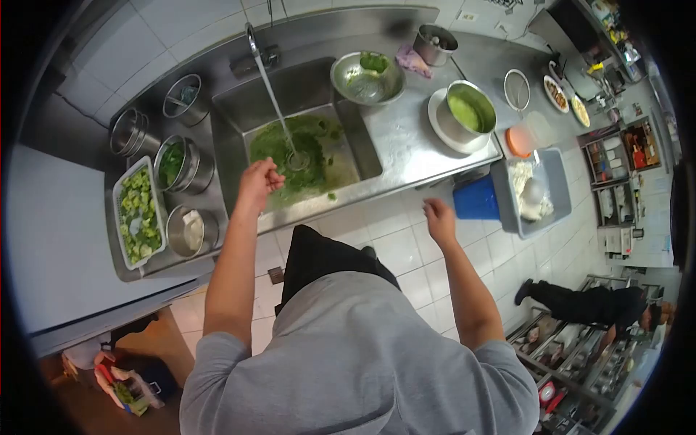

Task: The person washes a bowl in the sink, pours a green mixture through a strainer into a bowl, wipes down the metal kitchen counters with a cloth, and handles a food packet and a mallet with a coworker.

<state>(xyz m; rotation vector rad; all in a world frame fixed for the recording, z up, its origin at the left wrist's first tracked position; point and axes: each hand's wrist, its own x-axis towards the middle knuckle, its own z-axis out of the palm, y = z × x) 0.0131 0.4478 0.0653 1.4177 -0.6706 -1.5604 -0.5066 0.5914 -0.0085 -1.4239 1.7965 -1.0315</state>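
Observation:
My left hand (pixel 260 185) is over the front left part of the steel sink (pixel 235 116), fingers curled in, with nothing visible in them. Water runs from the tap (pixel 254 43) into greenish water with chopped green bits (pixel 308 141) around the drain. My right hand (pixel 438 219) hangs in front of the counter, loosely closed and holding nothing that I can see. Nearest to it is a blue bin (pixel 476 199). Behind the sink's right corner sits a steel bowl (pixel 355 90) with a green piece (pixel 374 62) on its rim.
Left of the sink stand a basket of cut greens (pixel 138 217), a pot of green leaves (pixel 172 165) and other steel pots. On the right are a pot of green liquid (pixel 470 109), a strainer (pixel 517 90) and a grey tub (pixel 558 185). A person (pixel 587 304) works at the far right.

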